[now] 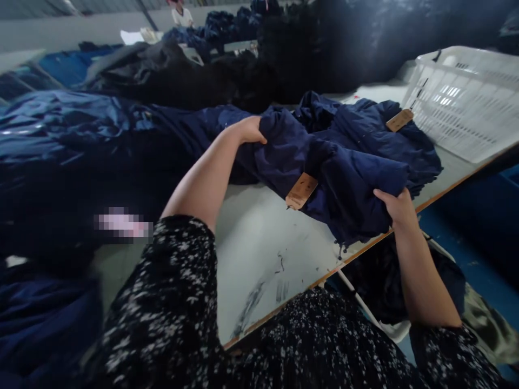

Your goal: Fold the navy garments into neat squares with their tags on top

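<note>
A navy blue garment (352, 173) with a brown paper tag (302, 191) stretches between my two hands over the white table (263, 243). My left hand (249, 131) grips its far left edge, with the fingertips hidden by the cloth. At the right end, my right hand (397, 205) pinches the cloth near the table's front edge, thumb on top. Dark cord ends dangle from the garment's lower edge. Behind it lies more folded navy clothing (373, 127), which carries a second brown tag (400, 120).
A white plastic basket (466, 102) stands on the table at the right. Large heaps of navy cloth (73, 140) cover the left side, and dark cloth (170, 70) is piled behind. A person (182, 16) is far back. Below the table's edge, a container holds dark cloth (377, 281).
</note>
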`<state>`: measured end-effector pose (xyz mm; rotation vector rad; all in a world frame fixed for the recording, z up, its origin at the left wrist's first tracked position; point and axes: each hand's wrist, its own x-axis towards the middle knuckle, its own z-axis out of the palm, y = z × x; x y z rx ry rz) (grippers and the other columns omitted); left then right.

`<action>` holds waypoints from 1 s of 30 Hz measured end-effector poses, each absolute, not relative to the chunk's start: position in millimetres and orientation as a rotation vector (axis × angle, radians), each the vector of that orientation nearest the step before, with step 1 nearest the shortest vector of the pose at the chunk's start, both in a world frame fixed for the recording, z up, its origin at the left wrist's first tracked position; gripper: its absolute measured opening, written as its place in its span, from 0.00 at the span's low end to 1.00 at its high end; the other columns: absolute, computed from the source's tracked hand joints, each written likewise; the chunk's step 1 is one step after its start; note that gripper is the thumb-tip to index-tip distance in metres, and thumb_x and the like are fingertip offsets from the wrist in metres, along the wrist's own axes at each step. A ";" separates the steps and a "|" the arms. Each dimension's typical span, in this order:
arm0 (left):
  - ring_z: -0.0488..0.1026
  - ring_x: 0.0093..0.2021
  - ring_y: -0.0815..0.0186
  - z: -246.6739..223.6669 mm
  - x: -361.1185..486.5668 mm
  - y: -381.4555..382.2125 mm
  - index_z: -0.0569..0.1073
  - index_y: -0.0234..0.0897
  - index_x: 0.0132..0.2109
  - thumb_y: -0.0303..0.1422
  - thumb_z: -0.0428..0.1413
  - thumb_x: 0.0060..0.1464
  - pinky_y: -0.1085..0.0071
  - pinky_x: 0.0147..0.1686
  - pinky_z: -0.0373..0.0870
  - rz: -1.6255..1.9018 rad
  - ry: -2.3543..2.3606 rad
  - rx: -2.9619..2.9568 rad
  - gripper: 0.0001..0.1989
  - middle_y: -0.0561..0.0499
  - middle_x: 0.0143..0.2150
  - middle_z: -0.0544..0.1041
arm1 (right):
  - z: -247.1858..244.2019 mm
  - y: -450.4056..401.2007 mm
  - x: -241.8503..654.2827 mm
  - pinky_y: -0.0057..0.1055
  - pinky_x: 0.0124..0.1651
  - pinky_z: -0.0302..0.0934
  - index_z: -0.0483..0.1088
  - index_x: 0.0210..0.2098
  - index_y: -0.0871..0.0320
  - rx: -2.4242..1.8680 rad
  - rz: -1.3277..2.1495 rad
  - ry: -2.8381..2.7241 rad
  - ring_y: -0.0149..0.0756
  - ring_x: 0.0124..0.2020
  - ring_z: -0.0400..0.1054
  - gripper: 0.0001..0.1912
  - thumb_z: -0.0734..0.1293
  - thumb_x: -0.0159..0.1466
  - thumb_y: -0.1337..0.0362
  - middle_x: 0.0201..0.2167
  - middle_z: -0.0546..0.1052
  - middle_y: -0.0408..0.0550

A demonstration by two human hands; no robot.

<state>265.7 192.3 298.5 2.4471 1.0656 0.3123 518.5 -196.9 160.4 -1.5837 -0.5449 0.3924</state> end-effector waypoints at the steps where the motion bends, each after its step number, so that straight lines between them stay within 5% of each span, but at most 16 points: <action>1: 0.77 0.48 0.62 301.8 294.0 199.6 0.78 0.24 0.54 0.24 0.70 0.44 0.59 0.58 0.72 0.274 1.016 2.471 0.27 0.43 0.54 0.83 | 163.7 -202.2 531.6 0.56 0.60 0.70 0.75 0.52 0.55 -1.594 0.352 -0.517 0.55 0.53 0.77 0.33 0.80 0.48 0.55 0.49 0.82 0.54; 6: 0.78 0.55 0.57 309.5 417.6 225.6 0.76 0.27 0.59 0.28 0.70 0.47 0.61 0.60 0.70 0.095 0.982 2.622 0.31 0.41 0.57 0.80 | 164.0 -198.1 563.8 0.51 0.58 0.72 0.73 0.55 0.54 -1.606 0.240 -0.404 0.53 0.50 0.78 0.34 0.79 0.49 0.55 0.47 0.83 0.52; 12: 0.66 0.69 0.51 256.6 475.8 235.7 0.58 0.34 0.74 0.45 0.67 0.52 0.61 0.67 0.62 0.301 1.033 2.848 0.48 0.37 0.70 0.68 | 130.4 -206.0 568.1 0.44 0.48 0.77 0.70 0.54 0.53 -1.668 0.486 -0.389 0.48 0.49 0.79 0.32 0.76 0.54 0.48 0.47 0.82 0.51; 15: 0.66 0.69 0.52 225.7 458.7 244.0 0.62 0.35 0.72 0.46 0.62 0.57 0.62 0.68 0.60 0.245 0.994 2.900 0.41 0.38 0.69 0.68 | 126.9 -248.1 581.1 0.42 0.35 0.76 0.73 0.45 0.53 -1.915 0.701 -0.412 0.47 0.35 0.79 0.22 0.73 0.58 0.46 0.36 0.82 0.49; 18: 0.69 0.67 0.53 210.8 437.0 242.4 0.72 0.36 0.66 0.41 0.57 0.61 0.61 0.68 0.61 0.149 0.990 2.930 0.29 0.42 0.66 0.73 | 143.0 -275.1 595.2 0.40 0.34 0.72 0.77 0.38 0.55 -2.332 0.408 -0.510 0.47 0.32 0.78 0.17 0.68 0.63 0.48 0.31 0.82 0.52; 21: 0.71 0.64 0.56 201.8 436.0 212.7 0.77 0.37 0.61 0.37 0.50 0.66 0.63 0.67 0.62 0.134 0.957 2.909 0.22 0.45 0.62 0.77 | 162.7 -260.5 600.9 0.43 0.45 0.70 0.81 0.42 0.55 -2.585 -0.133 -0.772 0.52 0.43 0.78 0.19 0.63 0.68 0.52 0.40 0.83 0.57; 24: 0.71 0.65 0.57 184.6 454.2 157.7 0.73 0.38 0.66 0.40 0.43 0.70 0.63 0.68 0.62 0.190 0.847 2.836 0.25 0.44 0.65 0.76 | 163.8 -222.1 597.8 0.51 0.61 0.64 0.78 0.57 0.55 -2.462 -0.170 -1.270 0.56 0.58 0.72 0.26 0.63 0.69 0.47 0.57 0.79 0.58; 27: 0.57 0.75 0.45 158.1 471.1 106.2 0.60 0.46 0.75 0.54 0.44 0.68 0.44 0.71 0.53 0.098 0.822 2.784 0.35 0.43 0.75 0.62 | 140.4 -194.4 588.5 0.68 0.67 0.53 0.63 0.72 0.49 -2.495 -0.025 -1.528 0.67 0.71 0.55 0.42 0.64 0.65 0.35 0.72 0.65 0.57; 30: 0.43 0.78 0.35 133.1 476.2 81.7 0.52 0.50 0.78 0.62 0.48 0.62 0.30 0.70 0.41 -0.033 0.815 2.781 0.44 0.42 0.80 0.48 | 106.4 -188.2 577.2 0.78 0.66 0.43 0.52 0.77 0.46 -2.599 0.072 -1.573 0.73 0.75 0.43 0.49 0.63 0.64 0.32 0.77 0.52 0.57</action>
